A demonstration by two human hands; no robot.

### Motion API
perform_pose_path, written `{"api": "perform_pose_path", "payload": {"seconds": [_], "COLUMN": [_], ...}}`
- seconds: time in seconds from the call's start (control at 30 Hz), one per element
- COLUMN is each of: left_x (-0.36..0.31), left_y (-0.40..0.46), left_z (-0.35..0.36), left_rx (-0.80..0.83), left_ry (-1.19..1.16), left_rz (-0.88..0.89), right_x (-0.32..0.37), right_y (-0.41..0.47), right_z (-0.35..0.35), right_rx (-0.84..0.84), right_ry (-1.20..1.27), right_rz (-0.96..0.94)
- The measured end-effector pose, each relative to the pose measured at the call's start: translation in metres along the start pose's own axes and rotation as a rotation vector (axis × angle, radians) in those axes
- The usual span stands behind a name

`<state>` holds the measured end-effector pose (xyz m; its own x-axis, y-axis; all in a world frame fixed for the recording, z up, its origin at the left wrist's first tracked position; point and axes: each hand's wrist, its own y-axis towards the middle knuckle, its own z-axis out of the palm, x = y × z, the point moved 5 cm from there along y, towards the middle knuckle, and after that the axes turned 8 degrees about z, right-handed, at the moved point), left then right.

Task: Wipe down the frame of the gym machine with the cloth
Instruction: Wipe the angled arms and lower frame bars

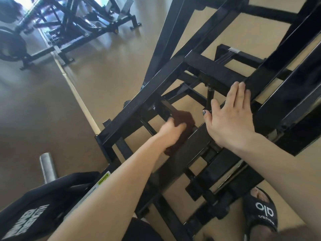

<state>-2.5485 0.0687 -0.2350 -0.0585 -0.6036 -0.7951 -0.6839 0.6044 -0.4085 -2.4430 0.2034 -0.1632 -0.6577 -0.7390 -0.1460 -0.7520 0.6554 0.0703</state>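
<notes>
Black steel tubing fills most of the head view: the frame (161,80) of the gym machine runs diagonally from lower left to upper right, its square bars crossing over a tan floor (97,79).

Low in the middle of that frame, the left hand (171,132) is closed around a dark brown cloth (185,119), fingers curled over its near edge. The cloth is pressed against one of the inner cross bars, just beneath the long diagonal beam, and it bunches and hangs a little below the hand (its outline is blurred, so the exact folds cannot be made out).

Just to the right, the right hand (231,117) lies open and flat, fingers together and pointing up along another black bar, thumb spread out to the left. It holds nothing; its palm rests on the metal. The two hands are near each other but apart.

At the lower right, a foot in a black slide sandal (260,213) with white lettering stands on the floor beside the base of the machine. At the lower left sit a black padded part with white print (29,216) and a short grey metal peg (47,167). A pale strip (78,96) runs across the floor, and more black equipment (69,28) stands well apart at the upper left.
</notes>
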Motion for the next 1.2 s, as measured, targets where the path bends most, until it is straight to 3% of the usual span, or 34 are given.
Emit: {"api": "perform_pose_path", "payload": {"seconds": [0.07,0.23,0.3,0.37,0.43,0.57,0.7,0.77,0.97,1.1,1.2], "left_x": [0.010,0.011,0.014,0.020,0.027,0.051,0.073,0.084,0.109,0.132,0.139], "left_y": [-0.014,-0.010,-0.009,-0.011,-0.023,-0.065,-0.137,-0.163,-0.188,-0.196,-0.202], "left_z": [0.012,0.012,0.006,-0.012,-0.035,-0.070,-0.067,-0.057,-0.046,-0.051,-0.050], "left_rx": [0.170,0.230,0.179,-0.005,-0.147,-0.069,0.014,-0.030,-0.195,-0.182,-0.219], "left_ry": [-0.017,-0.015,0.160,0.552,0.758,0.775,0.555,0.563,0.795,1.111,1.128], "left_rz": [-0.071,-0.057,0.039,0.184,0.215,0.193,0.196,0.220,0.483,0.654,0.703], "right_x": [0.003,0.008,0.008,0.007,0.007,0.017,0.069,0.090,0.092,0.091,0.093], "right_y": [0.000,0.002,0.003,0.001,0.000,-0.011,-0.068,-0.094,-0.102,-0.104,-0.104], "right_z": [0.000,0.004,0.004,0.005,0.005,-0.004,0.005,0.018,0.032,0.033,0.033], "right_rx": [-0.007,-0.010,-0.012,-0.025,-0.020,-0.008,0.065,0.102,-0.122,-0.171,-0.183], "right_ry": [-0.015,-0.054,-0.054,-0.052,-0.056,-0.059,0.045,0.021,-0.011,0.017,0.031], "right_rz": [0.000,0.031,0.014,0.006,0.009,-0.066,-0.423,-0.530,-0.512,-0.518,-0.489]}}
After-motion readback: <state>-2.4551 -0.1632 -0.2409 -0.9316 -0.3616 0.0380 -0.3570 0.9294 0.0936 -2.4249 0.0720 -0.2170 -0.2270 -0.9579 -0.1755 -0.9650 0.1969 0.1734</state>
